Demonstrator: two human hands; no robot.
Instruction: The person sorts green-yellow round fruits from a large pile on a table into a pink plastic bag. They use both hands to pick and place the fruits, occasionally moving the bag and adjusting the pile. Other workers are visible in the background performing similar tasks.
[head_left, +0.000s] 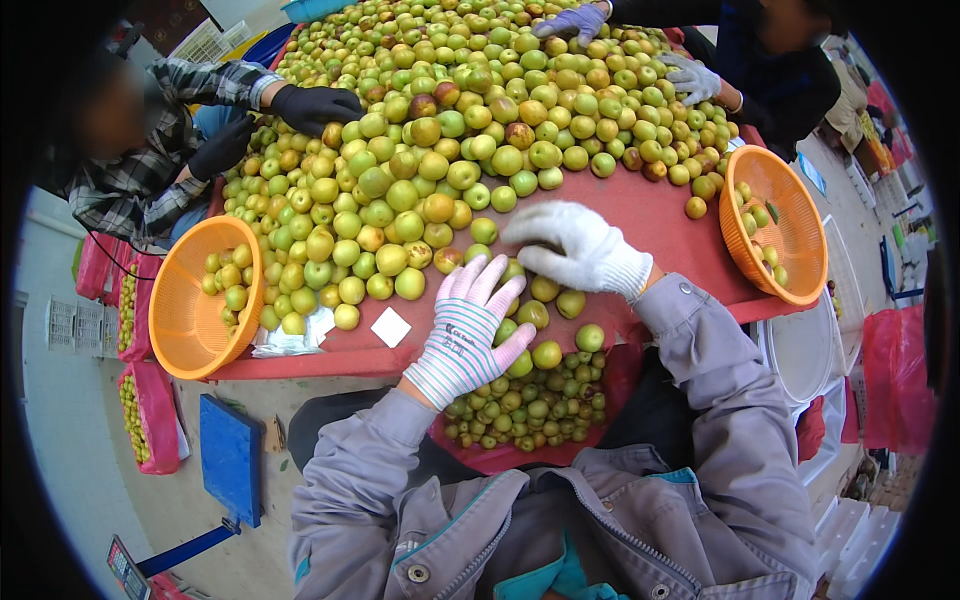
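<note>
A large heap of green and yellow-brown jujube-like fruits covers much of a red-topped table. My left hand, in a pink and striped glove, lies palm down with fingers spread on fruits at the near edge. Just right of it my right hand, in a white knitted glove, is held over the fruits with bent fingers, slightly blurred; its fingertips' hold is unclear. Several loose fruits lie between and below the hands. Under the table edge, more fruits fill a container lined with pink plastic between my legs.
Orange plastic baskets holding some fruits stand at left and right. A white square lies near the front edge. Co-workers' gloved hands rest at the heap, upper left and upper right. A blue platform scale stands lower left.
</note>
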